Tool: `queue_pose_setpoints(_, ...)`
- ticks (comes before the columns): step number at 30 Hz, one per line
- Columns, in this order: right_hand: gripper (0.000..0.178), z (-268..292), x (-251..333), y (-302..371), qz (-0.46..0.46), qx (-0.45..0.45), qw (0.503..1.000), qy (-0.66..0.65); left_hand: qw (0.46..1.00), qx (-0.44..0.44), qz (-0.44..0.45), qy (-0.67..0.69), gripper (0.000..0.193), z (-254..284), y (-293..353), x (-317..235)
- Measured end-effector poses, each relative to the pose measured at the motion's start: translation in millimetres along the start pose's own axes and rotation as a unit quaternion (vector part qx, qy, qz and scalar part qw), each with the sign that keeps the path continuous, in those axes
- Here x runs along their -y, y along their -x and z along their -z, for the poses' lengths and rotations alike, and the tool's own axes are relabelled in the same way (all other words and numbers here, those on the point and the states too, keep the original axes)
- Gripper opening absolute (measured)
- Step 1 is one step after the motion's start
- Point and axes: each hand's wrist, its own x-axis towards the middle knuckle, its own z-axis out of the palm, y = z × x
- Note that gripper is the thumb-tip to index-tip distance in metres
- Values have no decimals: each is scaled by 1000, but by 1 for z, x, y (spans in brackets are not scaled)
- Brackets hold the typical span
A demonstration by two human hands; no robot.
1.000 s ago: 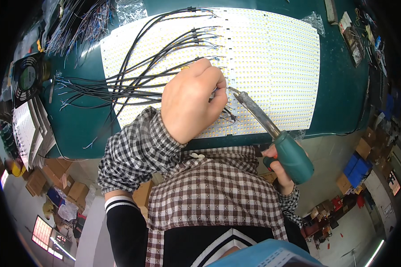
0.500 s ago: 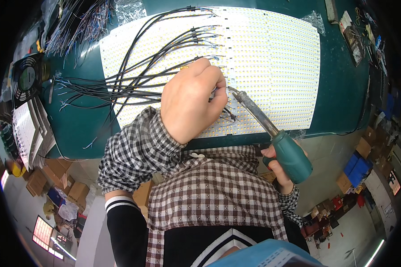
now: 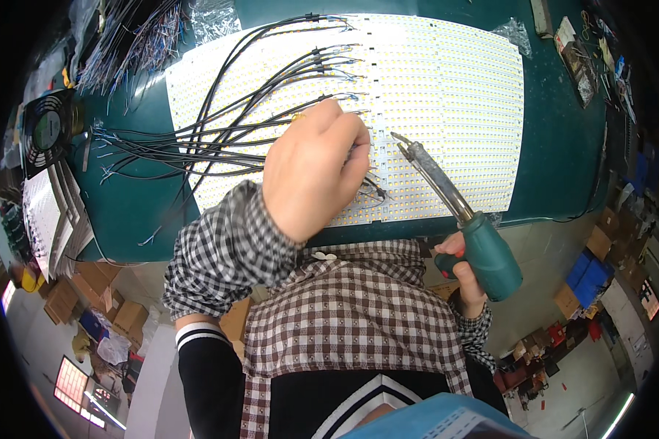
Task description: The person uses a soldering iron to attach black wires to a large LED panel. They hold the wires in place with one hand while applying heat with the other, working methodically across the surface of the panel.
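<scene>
My left hand (image 3: 311,175) is closed in a pinch over the white LED boards (image 3: 461,95), knuckles up. Black cables (image 3: 212,156) run in from the left and pass under it; one appears to be between the fingers, its end hidden. Lower right, my right hand (image 3: 470,282) is wrapped round the green handle of a soldering iron (image 3: 490,256) with a trigger-like grip. The iron slants up and left over the boards. Its tip is a short way right of my left fingertips, apart from them. Other cables with stripped coloured ends lie along the boards' middle seam.
The boards lie on a dark green table (image 3: 564,168). A black fan (image 3: 49,130) and stacked white sheets (image 3: 51,212) stand at the left. Bundled wires (image 3: 135,44) lie at the far left. A clear plastic bag (image 3: 516,33) and a tool holder (image 3: 577,66) are far right.
The soldering iron's tip has drawn away from my left fingertips, to the right and slightly up, with my right hand shifting right. My left hand has barely moved.
</scene>
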Motion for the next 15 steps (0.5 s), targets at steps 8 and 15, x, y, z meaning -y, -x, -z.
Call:
queue_pose_setpoints(8, 68, 5, 9, -10, 14, 34, 999, 2, 994, 37, -73, -72, 20, 38, 25, -6)
queue_pose_setpoints(15, 73, 8, 14, -11, 14, 28, 1000, 2, 999, 49, 17, -2, 22, 32, 37, -21)
